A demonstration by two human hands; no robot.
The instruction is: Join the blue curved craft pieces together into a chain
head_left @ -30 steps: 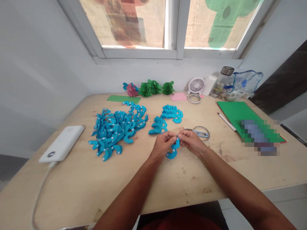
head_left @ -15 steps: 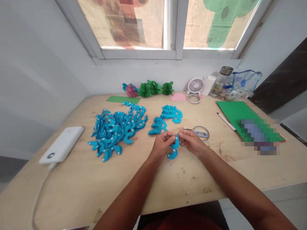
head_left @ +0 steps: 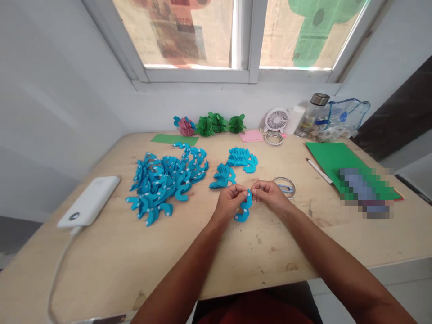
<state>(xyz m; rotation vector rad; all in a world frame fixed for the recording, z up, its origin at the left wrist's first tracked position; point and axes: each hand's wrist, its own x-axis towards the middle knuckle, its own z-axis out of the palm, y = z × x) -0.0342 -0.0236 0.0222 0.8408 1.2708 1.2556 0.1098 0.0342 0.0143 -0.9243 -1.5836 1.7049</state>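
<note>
A curved blue paper cutout (head_left: 243, 209) hangs between both hands just above the wooden table (head_left: 168, 252). My left hand (head_left: 229, 201) pinches its upper end from the left. From the right, my right hand (head_left: 271, 196) pinches the same top end, fingertips nearly touching the left ones. A large heap of the same blue cutouts (head_left: 164, 180) lies to the left. Two smaller stacks of blue cutouts (head_left: 241, 159) (head_left: 222, 177) lie just beyond my hands. Small scissors inside a tape ring (head_left: 285, 186) lie right behind my right hand.
A white power bank (head_left: 88, 200) with a cable lies at the left. Green paper sheets (head_left: 340, 162), a pen (head_left: 319, 171), a small fan (head_left: 276, 120), a bottle (head_left: 312, 114) and a clear pouch (head_left: 344, 119) are at the right and back. Finished green and pink paper ornaments (head_left: 211, 124) line the wall.
Both hands stayed in place with small finger movements at the top of the cutout. The cutout shifted slightly between them.
</note>
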